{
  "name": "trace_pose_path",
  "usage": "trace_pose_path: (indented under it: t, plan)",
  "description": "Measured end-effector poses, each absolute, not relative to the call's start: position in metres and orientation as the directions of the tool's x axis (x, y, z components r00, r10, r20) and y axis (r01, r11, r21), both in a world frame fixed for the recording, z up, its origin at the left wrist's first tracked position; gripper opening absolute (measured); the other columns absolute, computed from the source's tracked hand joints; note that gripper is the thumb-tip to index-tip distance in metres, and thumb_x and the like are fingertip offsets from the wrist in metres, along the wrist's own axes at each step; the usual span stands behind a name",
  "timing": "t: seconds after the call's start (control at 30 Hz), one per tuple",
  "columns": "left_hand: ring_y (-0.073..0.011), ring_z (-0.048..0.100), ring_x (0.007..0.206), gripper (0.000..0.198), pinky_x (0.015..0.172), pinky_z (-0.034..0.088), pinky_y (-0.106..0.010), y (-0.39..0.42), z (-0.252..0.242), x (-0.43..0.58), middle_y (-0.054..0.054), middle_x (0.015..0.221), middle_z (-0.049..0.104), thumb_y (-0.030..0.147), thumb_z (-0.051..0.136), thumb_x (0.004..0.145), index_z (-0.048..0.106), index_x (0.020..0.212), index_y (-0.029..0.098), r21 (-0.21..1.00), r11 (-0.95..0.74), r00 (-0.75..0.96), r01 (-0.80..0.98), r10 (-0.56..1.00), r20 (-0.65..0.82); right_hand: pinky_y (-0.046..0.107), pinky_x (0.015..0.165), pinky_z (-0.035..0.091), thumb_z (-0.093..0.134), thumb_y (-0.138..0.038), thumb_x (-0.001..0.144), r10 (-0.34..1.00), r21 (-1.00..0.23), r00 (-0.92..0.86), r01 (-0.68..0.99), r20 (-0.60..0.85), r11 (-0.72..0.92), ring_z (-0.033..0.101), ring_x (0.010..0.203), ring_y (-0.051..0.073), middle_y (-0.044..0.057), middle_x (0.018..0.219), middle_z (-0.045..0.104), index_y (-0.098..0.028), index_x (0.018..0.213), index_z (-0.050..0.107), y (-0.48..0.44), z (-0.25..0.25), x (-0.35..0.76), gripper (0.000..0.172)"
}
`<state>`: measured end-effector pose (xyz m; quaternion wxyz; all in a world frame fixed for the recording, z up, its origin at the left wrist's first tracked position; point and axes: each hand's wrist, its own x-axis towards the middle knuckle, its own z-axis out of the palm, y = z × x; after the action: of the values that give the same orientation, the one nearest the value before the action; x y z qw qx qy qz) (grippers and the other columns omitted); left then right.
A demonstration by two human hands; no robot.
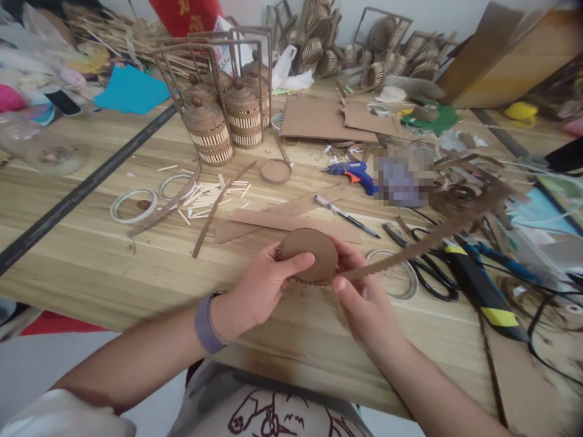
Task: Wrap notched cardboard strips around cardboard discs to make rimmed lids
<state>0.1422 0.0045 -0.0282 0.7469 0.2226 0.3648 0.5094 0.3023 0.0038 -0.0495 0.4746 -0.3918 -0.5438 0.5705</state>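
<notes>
A round brown cardboard disc [321, 246] is held just above the table near its front edge. My left hand [262, 282] grips the disc, its thumb lying flat on the upper face. A long brown corrugated strip [423, 243] runs along the disc's lower rim and stretches away to the upper right. My right hand [362, 291] pinches this strip at the disc's right side, thumb in front and fingers behind. Beyond the disc lie flat cardboard strips [282, 223] and a pen [346, 216].
Woven lidded containers [209, 136] stand at the back left. Small wooden sticks [204, 197] and a tape roll [133, 205] lie left. To the right are a blue glue gun [353, 173], black scissors [428, 267] and a yellow-black cutter [485, 291].
</notes>
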Motion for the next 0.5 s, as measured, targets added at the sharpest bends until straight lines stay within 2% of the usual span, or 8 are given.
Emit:
trace_pose_path:
  t: [0.03, 0.13, 0.2, 0.37, 0.5]
  plan:
    - [-0.0220, 0.068, 0.096, 0.036, 0.087, 0.049, -0.031, 0.006, -0.027, 0.141, -0.004, 0.089, 0.075, 0.025, 0.087, 0.067, 0.071, 0.097, 0.014, 0.707, 0.365, 0.187, -0.605, 0.929, -0.320, 0.032, 0.082, 0.058, 0.075, -0.051, 0.079, 0.975, -0.991, -0.198, -0.099, 0.105, 0.087, 0.066, 0.097, 0.020, 0.005, 0.111, 0.069, -0.030, 0.124, 0.061, 0.005, -0.046, 0.304, 0.051]
    - [-0.0222, 0.068, 0.094, 0.034, 0.087, 0.050, -0.032, 0.007, -0.025, 0.137, -0.004, 0.088, 0.076, 0.024, 0.086, 0.067, 0.070, 0.096, 0.014, 0.706, 0.335, 0.143, -0.624, 0.937, -0.318, 0.025, 0.068, 0.058, 0.075, -0.043, 0.082, 0.978, -0.983, -0.099, -0.024, 0.181, 0.179, 0.067, 0.076, 0.014, 0.002, 0.089, 0.072, -0.026, 0.100, 0.069, 0.007, -0.037, 0.306, 0.026]
    - [-0.0220, 0.068, 0.092, 0.033, 0.084, 0.050, -0.031, 0.007, -0.024, 0.137, -0.004, 0.087, 0.076, 0.024, 0.086, 0.067, 0.070, 0.093, 0.014, 0.714, 0.324, 0.135, -0.620, 0.941, -0.311, 0.023, 0.061, 0.057, 0.074, -0.043, 0.083, 0.976, -0.981, -0.096, -0.002, 0.193, 0.194, 0.067, 0.067, 0.013, 0.000, 0.078, 0.071, -0.024, 0.090, 0.069, 0.007, -0.034, 0.306, 0.021]
    - [-0.0182, 0.067, 0.084, 0.033, 0.077, 0.051, -0.028, 0.007, -0.023, 0.134, -0.003, 0.087, 0.076, 0.026, 0.089, 0.063, 0.071, 0.089, 0.015, 0.773, 0.308, 0.099, -0.554, 0.947, -0.306, 0.022, 0.060, 0.058, 0.076, -0.039, 0.082, 0.981, -0.986, -0.091, -0.008, 0.169, 0.169, 0.069, 0.063, 0.011, 0.000, 0.077, 0.073, -0.024, 0.088, 0.070, 0.008, -0.036, 0.306, 0.018]
    - [-0.0148, 0.066, 0.083, 0.028, 0.078, 0.051, -0.026, 0.007, -0.024, 0.129, 0.000, 0.089, 0.076, 0.026, 0.088, 0.066, 0.073, 0.089, 0.018, 0.815, 0.283, 0.086, -0.505, 0.956, -0.279, 0.020, 0.061, 0.058, 0.076, -0.036, 0.082, 0.986, -0.989, -0.079, -0.034, 0.148, 0.146, 0.069, 0.063, 0.010, -0.001, 0.081, 0.075, -0.025, 0.089, 0.071, 0.008, -0.038, 0.309, 0.014]
